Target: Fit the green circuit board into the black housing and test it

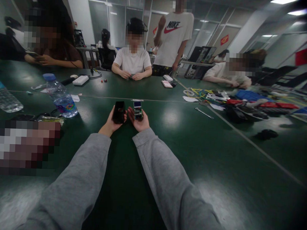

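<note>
My left hand (pixel 112 122) is wrapped round a black smartphone (pixel 119 112) with a dark screen facing up. Close beside it, my right hand (pixel 140 122) holds a small circuit board with a screen (pixel 137 109); the top part is a bluish display and green board shows below. The fingers curl under the board, and the thumb side is partly hidden. Both hands are above the dark green table (pixel 130 168), and the two devices are apart from each other.
Two water bottles (pixel 61 96) lean at the left. A wrench (pixel 203 112) lies right of my hands, before a heap of cables and tools (pixel 250 102). Across the table, a person in a white shirt (pixel 132 61) handles a small item; a white box (pixel 80 80) lies left of them.
</note>
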Motion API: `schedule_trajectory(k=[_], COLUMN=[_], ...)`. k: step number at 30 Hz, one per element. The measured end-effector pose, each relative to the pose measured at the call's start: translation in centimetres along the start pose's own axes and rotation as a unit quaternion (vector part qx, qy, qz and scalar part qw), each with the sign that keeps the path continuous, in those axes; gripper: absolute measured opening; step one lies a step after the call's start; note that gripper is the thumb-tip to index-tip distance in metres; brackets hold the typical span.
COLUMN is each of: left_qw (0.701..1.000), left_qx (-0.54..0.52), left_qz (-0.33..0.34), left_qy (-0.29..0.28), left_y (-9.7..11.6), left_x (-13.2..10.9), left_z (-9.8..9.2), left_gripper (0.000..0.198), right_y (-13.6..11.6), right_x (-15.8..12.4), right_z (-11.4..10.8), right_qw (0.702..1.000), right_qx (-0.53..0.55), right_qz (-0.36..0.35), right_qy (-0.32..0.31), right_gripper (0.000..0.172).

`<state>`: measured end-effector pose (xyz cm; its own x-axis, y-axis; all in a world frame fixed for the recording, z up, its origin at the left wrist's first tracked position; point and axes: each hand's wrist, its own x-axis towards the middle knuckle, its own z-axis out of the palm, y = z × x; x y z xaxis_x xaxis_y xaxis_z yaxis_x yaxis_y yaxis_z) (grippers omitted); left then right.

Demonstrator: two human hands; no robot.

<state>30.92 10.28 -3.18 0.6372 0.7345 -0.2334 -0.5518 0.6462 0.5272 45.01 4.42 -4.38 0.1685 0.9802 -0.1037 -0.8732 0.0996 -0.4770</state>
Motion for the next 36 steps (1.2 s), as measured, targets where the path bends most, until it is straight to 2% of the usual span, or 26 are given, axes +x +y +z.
schedule_trajectory(k=[18, 29, 36], left_qw=[0.999, 0.994, 0.978], left_qx=[0.035, 0.093, 0.139], left_qz=[0.007, 0.041, 0.113], left_qy=[-0.012, 0.050, 0.104], left_y=[-0.1, -0.9, -1.6], left_x=[1.2, 1.6, 2.3], left_z=[-0.6, -0.1, -0.4], left_gripper=[0.042, 0.040, 0.042], right_y=[0.0, 0.1, 0.1], right_x=[0.0, 0.5, 0.5], right_z=[0.6, 0.5, 0.6], right_qw=[0.999, 0.998, 0.997], right_qx=[0.015, 0.014, -0.006], right_qz=[0.021, 0.018, 0.028], right_qy=[0.020, 0.062, 0.077], right_gripper=[0.041, 0.032, 0.027])
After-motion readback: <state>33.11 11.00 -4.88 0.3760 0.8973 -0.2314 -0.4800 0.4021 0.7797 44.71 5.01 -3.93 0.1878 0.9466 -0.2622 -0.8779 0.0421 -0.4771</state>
